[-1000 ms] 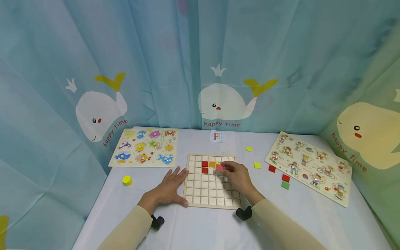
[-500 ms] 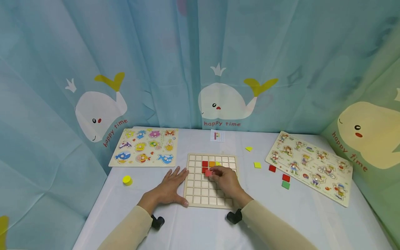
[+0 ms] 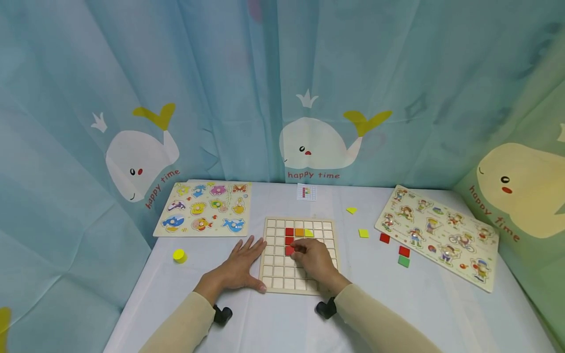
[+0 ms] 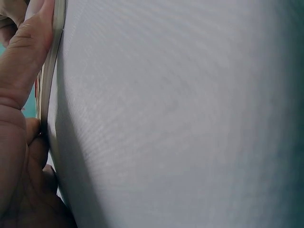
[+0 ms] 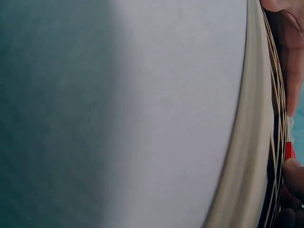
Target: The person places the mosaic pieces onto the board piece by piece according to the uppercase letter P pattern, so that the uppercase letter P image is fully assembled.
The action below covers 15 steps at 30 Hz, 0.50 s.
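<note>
A wooden grid board [image 3: 277,272] lies in the middle of the table. My left hand [image 3: 238,264] rests flat with spread fingers, thumb and fingertips along the board's left edge. Over the grid, my right hand [image 3: 314,257] pinches a red square tile [image 3: 289,251] between thumb and fingers, at a cell below two other red tiles. In the right wrist view the thumb is at the red tile's edge. An orange tile [image 3: 299,232] and a yellow tile [image 3: 308,233] sit in the same row as the top red tile. My right hand hides part of the grid.
A small printed pattern card [image 3: 306,192] lies behind the board. Loose yellow pieces, red tiles and a green tile [image 3: 403,261] lie to the right, near a puzzle board [image 3: 434,235]. On the left are an animal puzzle board [image 3: 207,208] and a yellow cylinder [image 3: 179,255].
My right hand has carried the red tile left and toward me, from near the yellow tile to the cell under the red ones. My left hand has stayed in place.
</note>
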Available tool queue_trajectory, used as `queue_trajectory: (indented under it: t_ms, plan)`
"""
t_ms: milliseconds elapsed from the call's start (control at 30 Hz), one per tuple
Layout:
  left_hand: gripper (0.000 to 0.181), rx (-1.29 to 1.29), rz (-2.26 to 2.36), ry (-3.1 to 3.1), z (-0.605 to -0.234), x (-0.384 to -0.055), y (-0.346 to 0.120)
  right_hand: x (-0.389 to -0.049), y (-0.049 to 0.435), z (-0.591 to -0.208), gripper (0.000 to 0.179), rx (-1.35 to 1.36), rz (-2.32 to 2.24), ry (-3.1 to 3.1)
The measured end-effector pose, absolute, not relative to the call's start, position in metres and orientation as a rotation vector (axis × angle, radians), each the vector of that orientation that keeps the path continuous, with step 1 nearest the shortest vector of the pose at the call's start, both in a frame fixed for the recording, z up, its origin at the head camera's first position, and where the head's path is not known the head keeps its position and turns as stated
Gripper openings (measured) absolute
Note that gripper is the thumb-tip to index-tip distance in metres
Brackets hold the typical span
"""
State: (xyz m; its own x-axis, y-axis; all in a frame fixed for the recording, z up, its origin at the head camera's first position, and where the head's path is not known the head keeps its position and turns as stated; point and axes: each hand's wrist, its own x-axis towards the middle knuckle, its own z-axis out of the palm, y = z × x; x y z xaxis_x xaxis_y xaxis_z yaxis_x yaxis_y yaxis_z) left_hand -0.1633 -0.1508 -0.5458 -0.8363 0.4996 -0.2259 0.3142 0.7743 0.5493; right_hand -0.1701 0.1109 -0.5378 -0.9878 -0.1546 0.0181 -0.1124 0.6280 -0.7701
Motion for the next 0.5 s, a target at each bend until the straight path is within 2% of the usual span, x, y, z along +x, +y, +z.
queue_trajectory:
  t_ms: [500]
  plan:
    - [0.131,0.600,0.723,2.607,-0.5424,-0.1620,-0.1494,-0.1694,0.1100,-0.5375,0.022,-0.248,-1.279,2.820]
